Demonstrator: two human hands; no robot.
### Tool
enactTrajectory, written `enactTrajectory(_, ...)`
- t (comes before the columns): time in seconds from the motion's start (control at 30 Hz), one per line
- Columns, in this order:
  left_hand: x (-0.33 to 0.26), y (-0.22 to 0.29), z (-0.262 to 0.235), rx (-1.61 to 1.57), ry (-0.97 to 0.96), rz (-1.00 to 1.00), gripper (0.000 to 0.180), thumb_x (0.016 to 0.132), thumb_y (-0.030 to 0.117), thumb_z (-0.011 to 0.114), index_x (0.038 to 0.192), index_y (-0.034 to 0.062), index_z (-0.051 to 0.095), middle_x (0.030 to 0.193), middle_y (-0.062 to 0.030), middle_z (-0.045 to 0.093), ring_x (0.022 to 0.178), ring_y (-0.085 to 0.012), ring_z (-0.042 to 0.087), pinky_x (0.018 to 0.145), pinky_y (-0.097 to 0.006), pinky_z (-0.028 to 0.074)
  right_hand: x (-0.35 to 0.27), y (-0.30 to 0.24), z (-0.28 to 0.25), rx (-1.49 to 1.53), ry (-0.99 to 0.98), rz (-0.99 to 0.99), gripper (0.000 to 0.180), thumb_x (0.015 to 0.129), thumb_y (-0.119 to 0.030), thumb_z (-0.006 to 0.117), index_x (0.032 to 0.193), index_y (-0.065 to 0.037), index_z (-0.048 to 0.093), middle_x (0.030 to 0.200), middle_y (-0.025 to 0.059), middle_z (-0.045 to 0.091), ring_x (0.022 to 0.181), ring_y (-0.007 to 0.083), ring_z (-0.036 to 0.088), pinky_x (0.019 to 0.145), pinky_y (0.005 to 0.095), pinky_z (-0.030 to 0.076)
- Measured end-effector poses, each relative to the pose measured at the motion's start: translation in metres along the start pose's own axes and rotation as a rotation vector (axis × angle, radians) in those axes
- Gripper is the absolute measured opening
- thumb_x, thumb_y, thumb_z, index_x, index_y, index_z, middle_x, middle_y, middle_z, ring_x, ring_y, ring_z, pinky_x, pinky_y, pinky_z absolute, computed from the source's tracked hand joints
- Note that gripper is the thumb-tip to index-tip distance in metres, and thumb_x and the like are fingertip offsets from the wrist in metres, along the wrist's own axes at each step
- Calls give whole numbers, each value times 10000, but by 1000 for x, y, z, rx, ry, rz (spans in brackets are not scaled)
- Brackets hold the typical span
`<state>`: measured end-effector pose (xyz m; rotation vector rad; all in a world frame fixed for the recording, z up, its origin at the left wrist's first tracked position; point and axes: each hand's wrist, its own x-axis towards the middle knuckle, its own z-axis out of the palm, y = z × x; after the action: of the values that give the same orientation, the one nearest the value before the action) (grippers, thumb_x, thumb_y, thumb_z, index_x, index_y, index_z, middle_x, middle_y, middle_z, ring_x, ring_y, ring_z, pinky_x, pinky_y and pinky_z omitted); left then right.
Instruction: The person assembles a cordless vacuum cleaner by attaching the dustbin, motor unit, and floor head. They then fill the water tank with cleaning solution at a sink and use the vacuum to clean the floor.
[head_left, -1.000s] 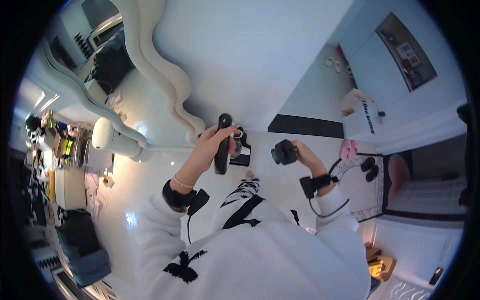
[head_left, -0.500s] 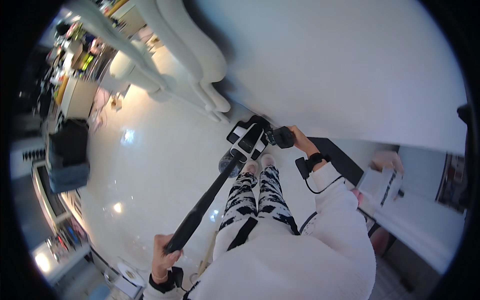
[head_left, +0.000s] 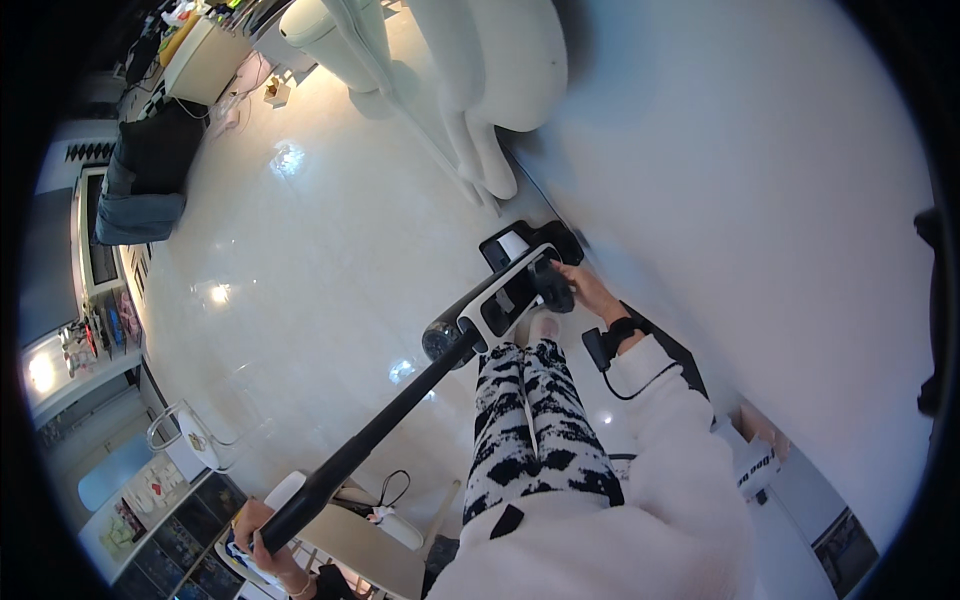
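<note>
- The stick vacuum (head_left: 500,300) stands at centre by the wall; its pole is gripped by the left hand (head_left: 262,530), near left.
- Its black canister (head_left: 552,285) is clasped by the right hand (head_left: 590,292).
- If that clasp slackens, the canister could be dropped onto the glossy floor (head_left: 300,300).

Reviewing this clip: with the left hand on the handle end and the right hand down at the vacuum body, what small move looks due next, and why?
Probably press the black part home with the right hand, steadying the pole. The right hand grips that part against the white vacuum body, while the left hand holds the black pole tilted, its head on the floor by the wall.
</note>
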<state>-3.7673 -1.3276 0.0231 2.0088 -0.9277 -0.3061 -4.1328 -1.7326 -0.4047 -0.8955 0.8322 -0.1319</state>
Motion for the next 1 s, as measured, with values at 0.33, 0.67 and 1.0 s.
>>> enactTrajectory(0.33,3,-8,-11,-106,-3,29,383,811,414,487,673,64,413,626,-66,392,613,-188,366,601,-333,301,52,39,24,-546,-37,-55,294,879,-307,600,804,-28,656,1098,181,668,1410,374,314,1090,400,323)
enactTrajectory(0.67,25,23,8,-172,6,-20,325,792,375,501,700,68,447,656,-78,421,557,-221,398,580,-364,358,44,32,35,-300,211,-33,461,932,-364,609,1224,-11,554,1474,216,417,1397,338,335,1099,394,324)
enactTrajectory(1.0,24,46,26,-316,18,-219,325,804,426,517,684,124,523,718,-61,492,771,-177,417,716,-366,296,85,58,119,-804,323,-292,506,1024,-315,370,1478,-92,350,1564,230,215,1450,402,188,1147,605,137)
